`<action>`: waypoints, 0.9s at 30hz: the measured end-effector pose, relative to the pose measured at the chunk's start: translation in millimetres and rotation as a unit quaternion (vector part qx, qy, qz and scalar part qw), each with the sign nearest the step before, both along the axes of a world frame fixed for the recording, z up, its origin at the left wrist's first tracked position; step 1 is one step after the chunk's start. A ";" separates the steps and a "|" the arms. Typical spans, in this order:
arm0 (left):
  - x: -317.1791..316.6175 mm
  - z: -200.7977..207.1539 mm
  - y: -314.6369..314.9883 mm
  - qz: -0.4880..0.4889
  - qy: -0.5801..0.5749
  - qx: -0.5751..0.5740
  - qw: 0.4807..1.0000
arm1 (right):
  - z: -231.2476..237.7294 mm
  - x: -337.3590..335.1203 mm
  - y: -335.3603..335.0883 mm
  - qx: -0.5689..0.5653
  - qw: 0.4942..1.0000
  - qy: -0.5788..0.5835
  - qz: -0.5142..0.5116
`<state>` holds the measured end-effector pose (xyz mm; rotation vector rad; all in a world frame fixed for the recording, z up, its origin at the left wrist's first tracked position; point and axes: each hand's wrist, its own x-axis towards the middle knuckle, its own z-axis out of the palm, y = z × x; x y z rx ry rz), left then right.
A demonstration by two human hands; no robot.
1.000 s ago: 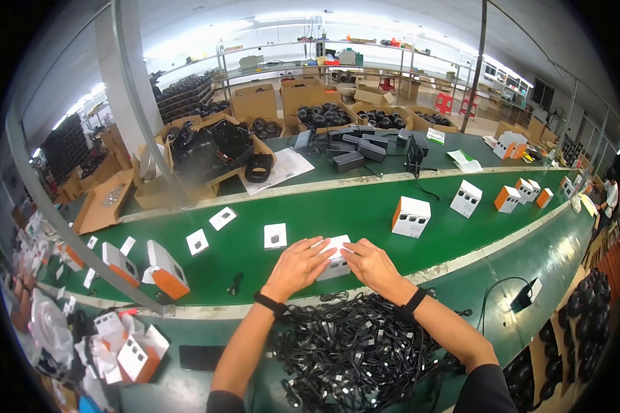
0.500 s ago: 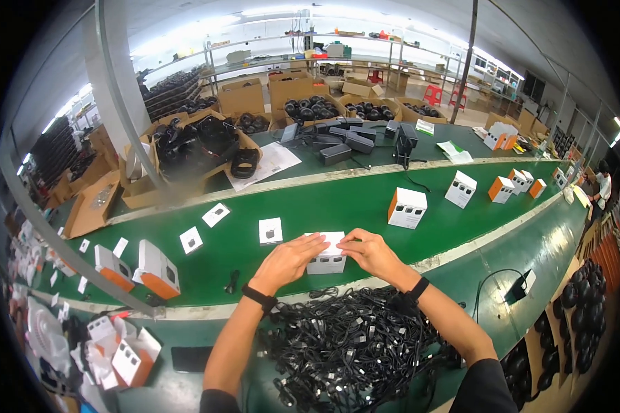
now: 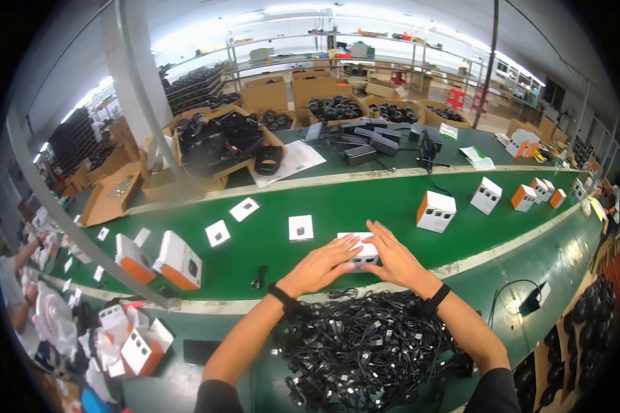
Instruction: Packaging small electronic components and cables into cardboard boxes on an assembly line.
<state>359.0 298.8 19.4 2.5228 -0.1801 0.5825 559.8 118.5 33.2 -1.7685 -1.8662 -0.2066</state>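
The small white box [image 3: 362, 250] sits on the green belt surface [image 3: 365, 203], long side running left to right. Both hands press on it: the left hand [image 3: 321, 265] covers its left end, the right hand [image 3: 393, 256] its right end, fingers spread flat rather than clenched, about equally close. Just nearer the person than the box lies a tangled heap of black cables [image 3: 365, 347]. Right of the box stands an orange-and-white carton [image 3: 435, 210]; left of it, a flat white card [image 3: 301, 228].

Bare forearms, black wristbands, dark short sleeves
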 end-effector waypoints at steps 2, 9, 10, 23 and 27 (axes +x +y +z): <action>7.0 4.7 24.0 0.044 0.035 -0.145 0.988 | 6.1 6.4 1.1 -0.059 0.997 0.056 -0.012; -62.1 -64.6 259.2 0.499 -0.013 0.031 0.866 | -5.2 38.1 -21.4 -0.003 0.978 -0.072 -0.196; -79.8 -75.7 285.7 0.532 0.076 0.051 0.842 | -6.1 29.8 -24.2 0.007 0.975 -0.077 -0.206; -40.1 -49.1 291.4 0.495 0.320 0.053 0.806 | -24.4 -49.8 60.0 -0.108 0.993 -0.036 0.036; -59.6 -31.2 267.6 0.482 0.250 -0.050 0.838 | -83.8 -47.5 113.3 -0.163 0.979 -0.118 0.030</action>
